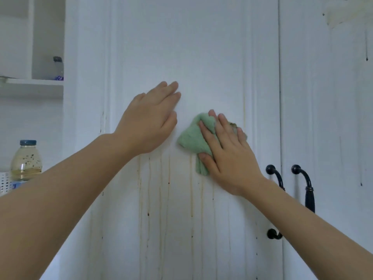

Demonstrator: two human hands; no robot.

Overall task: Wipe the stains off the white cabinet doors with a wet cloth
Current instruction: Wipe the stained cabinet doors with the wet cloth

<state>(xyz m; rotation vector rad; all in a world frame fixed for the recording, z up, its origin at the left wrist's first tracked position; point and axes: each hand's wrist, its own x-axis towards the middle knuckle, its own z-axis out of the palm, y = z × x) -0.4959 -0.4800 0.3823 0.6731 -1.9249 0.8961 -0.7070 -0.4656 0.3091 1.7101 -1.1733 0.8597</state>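
The left white cabinet door (181,47) fills the middle of the view. Brown drip stains (169,199) run down its lower half. My right hand (226,152) presses a crumpled green cloth (191,138) flat against the door, fingers straight and spread over it. My left hand (149,120) rests flat on the door just left of the cloth, fingers straight, holding nothing. The right cabinet door (327,118) carries dark drip marks and a yellowish smear (341,15) near its top.
Two black curved handles (276,178) (306,188) sit where the doors meet. At left, an open shelf (32,82) holds a bottle (57,68). Lower left stands a clear bottle of yellowish liquid (26,160) beside a white basket (5,183).
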